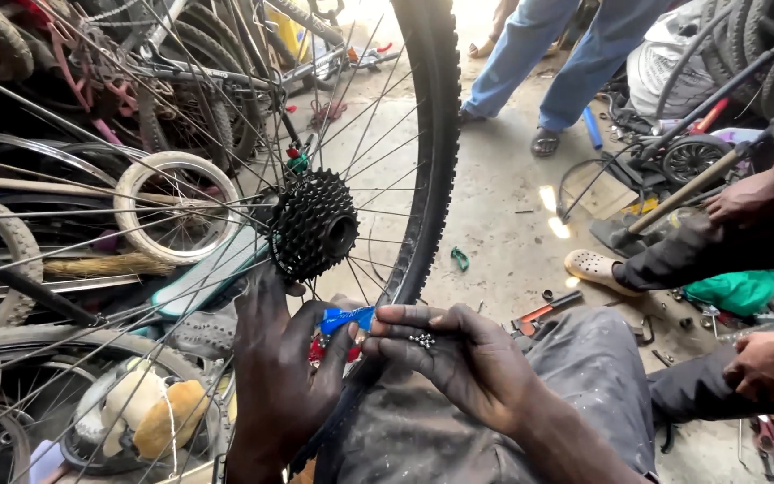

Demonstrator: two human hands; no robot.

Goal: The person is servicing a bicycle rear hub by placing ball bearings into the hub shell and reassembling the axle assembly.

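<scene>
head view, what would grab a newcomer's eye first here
The big spoked bicycle wheel standing upright mid-frame, with its black toothed cassette at the hub. Just below, the left hand holds a small blue piece, while the right hand carries tiny steel bearing balls on its fingers.

Little here: a small blue wrapper (pixel 348 317) – crinkled, glossy – pinched between the fingers of both hands, just below the cassette. Far right, a crumpled green bag (pixel 735 290) on the floor. No labels, signs or screens visible.
</scene>
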